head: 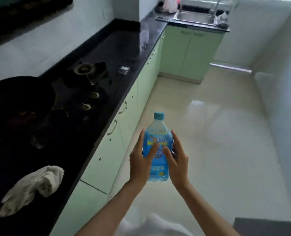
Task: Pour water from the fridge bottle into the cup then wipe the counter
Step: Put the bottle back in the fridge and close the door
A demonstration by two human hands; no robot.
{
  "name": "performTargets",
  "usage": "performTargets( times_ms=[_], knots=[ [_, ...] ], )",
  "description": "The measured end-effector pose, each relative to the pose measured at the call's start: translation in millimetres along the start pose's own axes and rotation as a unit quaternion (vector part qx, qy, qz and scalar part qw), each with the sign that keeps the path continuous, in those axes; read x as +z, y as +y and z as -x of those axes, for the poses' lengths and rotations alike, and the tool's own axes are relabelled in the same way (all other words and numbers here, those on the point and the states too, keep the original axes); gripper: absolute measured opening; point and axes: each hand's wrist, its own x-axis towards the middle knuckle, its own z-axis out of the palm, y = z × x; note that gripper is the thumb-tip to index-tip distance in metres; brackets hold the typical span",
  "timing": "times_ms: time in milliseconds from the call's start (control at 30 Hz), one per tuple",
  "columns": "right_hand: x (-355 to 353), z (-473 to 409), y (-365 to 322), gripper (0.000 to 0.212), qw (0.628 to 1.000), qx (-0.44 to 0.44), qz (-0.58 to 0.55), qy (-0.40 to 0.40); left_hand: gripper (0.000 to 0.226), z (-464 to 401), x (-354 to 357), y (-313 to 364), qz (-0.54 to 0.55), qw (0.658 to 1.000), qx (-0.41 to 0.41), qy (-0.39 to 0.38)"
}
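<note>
— Bottle of water, blue label, blue cap on top: where is it right now?

— Out in front of the person, upright, above the pale tiled floor and just off the edge of the black counter. Both hands are on it. The left hand wraps the label from one side, thumb laid across the front; the right hand clasps the other side, thumb likewise on the label. So each hand is grasping the bottle.

— Is the cap on?

— It sits on the neck; neither hand touches it.

— And a cup?

— A small clear glass stands on the counter past the gas hob, well away from the bottle. It is blurred, so I cannot tell what is in it.

— Anything to wipe with?

— A crumpled whitish cloth lies on the near end of the counter, left of the arms, untouched. Behind it a dark wok sits on the hob.

— What else is around?

— Light green cabinets run under the counter, and a steel sink is set in the far corner.
</note>
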Motion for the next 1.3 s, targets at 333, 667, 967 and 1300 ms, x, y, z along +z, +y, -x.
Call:
performTargets(
  times_ms=[333,667,967,1300],
  knots=[
    [-78.9,-5.9,16.4,0.071,0.952,0.042,0.051,0.298,0.055,-50.2,103.1,7.9,0.019,0.948,0.008,-0.317],
    [-130.1,17.0,-6.0,0.072,0.844,0.056,0.055,0.53,0.061,-41.2,199.7,35.0,0.051,0.82,0.041,-0.569],
    [-225.6,55.6,-49.2,0.048,0.777,0.017,0.095,0.622,0.058,25.5,296.2,90.3,0.124,0.715,0.052,-0.686],
    [-332.8,99.8,-112.9,0.057,0.671,-0.043,0.157,0.723,0.06,118.5,398.7,168.8,0.186,0.59,0.062,-0.783]
  ],
)
